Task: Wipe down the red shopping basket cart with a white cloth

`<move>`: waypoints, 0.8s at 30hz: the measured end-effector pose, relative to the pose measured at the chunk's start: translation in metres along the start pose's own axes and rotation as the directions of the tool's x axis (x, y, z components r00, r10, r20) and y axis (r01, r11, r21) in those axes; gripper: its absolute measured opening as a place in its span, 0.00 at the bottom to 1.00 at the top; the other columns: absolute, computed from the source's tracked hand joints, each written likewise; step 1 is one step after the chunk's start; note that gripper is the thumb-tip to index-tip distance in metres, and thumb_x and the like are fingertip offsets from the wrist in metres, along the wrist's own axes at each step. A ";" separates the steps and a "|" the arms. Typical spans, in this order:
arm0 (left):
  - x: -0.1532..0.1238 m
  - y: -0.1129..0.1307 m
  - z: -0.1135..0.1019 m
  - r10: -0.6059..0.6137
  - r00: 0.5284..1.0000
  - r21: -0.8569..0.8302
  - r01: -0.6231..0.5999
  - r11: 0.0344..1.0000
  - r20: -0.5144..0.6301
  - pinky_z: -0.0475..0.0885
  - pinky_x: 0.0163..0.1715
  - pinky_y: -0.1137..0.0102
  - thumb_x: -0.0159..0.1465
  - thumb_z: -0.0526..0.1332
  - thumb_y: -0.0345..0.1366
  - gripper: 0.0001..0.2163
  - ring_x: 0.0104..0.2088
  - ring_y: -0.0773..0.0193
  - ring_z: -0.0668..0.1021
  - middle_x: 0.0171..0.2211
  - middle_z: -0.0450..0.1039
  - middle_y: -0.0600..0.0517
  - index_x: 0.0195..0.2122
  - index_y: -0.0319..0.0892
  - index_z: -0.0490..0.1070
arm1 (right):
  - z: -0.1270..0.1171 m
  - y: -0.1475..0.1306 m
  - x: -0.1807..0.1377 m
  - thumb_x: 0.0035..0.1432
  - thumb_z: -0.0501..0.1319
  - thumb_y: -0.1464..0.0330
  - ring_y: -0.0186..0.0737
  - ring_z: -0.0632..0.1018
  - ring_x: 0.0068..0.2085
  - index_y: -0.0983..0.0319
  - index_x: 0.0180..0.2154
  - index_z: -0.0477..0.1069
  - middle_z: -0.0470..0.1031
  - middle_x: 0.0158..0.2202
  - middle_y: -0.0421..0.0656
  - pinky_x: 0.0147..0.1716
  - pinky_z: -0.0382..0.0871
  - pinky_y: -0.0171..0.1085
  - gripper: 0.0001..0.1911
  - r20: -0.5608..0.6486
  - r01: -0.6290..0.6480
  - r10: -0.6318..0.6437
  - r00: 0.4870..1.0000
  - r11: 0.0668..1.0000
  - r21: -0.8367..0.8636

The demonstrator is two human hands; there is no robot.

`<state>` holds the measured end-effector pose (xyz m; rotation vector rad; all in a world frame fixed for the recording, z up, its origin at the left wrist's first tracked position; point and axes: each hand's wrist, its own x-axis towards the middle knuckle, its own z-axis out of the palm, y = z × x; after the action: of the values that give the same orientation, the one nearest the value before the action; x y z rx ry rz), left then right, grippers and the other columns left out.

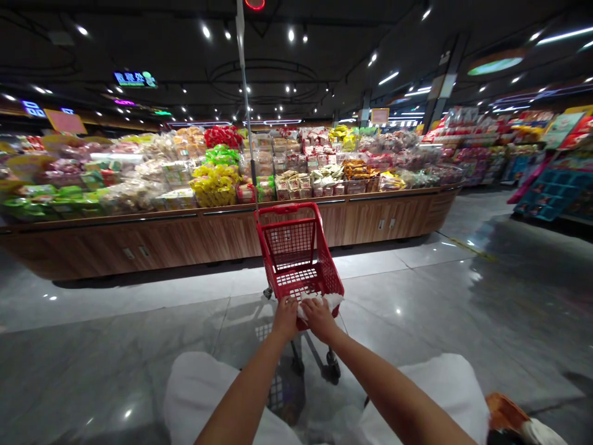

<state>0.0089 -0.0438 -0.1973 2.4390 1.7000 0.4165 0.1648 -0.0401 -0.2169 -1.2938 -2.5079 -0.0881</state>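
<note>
A small red plastic shopping cart (pixel 294 262) stands in front of me, its basket of open grid work with nothing lying in it. My left hand (pixel 286 318) is closed over the left part of the cart's near rim. Close beside it, my right hand (pixel 319 316) presses a crumpled white wipe (pixel 332 301) onto the same rim, its fingers bent over the wipe and the edge. Part of the wipe sticks out to the right of that hand. The fingertips of both hands are partly hidden inside the rim.
Behind the cart runs a long wooden display counter (pixel 222 232) heaped with packaged snacks (pixel 215 184). A thin pole (pixel 248 105) rises from the cart's far left side. More shelves (pixel 551 179) stand at right. An orange and white object (pixel 509 411) lies on the grey floor (pixel 445 303) by my right knee.
</note>
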 end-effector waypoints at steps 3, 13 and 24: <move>-0.001 -0.010 -0.004 0.054 0.998 0.014 -0.055 0.998 0.034 0.60 0.60 0.60 0.53 0.57 0.25 0.18 0.56 0.53 0.65 0.51 0.69 0.44 0.46 0.40 0.69 | -0.016 0.039 -0.007 0.65 0.52 0.72 0.45 0.69 0.51 0.59 0.54 0.65 0.69 0.54 0.48 0.53 0.57 0.47 0.17 0.061 0.118 -0.118 0.991 0.993 0.011; 0.003 0.004 0.005 -0.012 1.000 0.046 0.011 0.999 0.018 0.53 0.64 0.55 0.44 0.59 0.25 0.31 0.62 0.48 0.60 0.57 0.64 0.42 0.54 0.38 0.64 | -0.014 0.033 -0.013 0.65 0.53 0.67 0.48 0.67 0.53 0.58 0.54 0.66 0.69 0.56 0.48 0.57 0.49 0.53 0.17 0.019 -0.051 0.051 0.999 0.999 0.015; -0.005 -0.018 -0.010 0.085 0.996 0.135 -0.083 0.987 -0.005 0.34 0.63 0.40 0.51 0.67 0.41 0.42 0.68 0.42 0.44 0.69 0.44 0.39 0.65 0.45 0.51 | -0.004 0.011 -0.017 0.64 0.55 0.66 0.47 0.68 0.53 0.57 0.51 0.68 0.71 0.52 0.47 0.54 0.52 0.50 0.14 0.023 -0.070 0.067 0.997 0.988 0.135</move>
<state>-0.0117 -0.0426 -0.1934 2.6152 1.6863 0.3360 0.1837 -0.0479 -0.2196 -1.3291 -2.4353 0.1090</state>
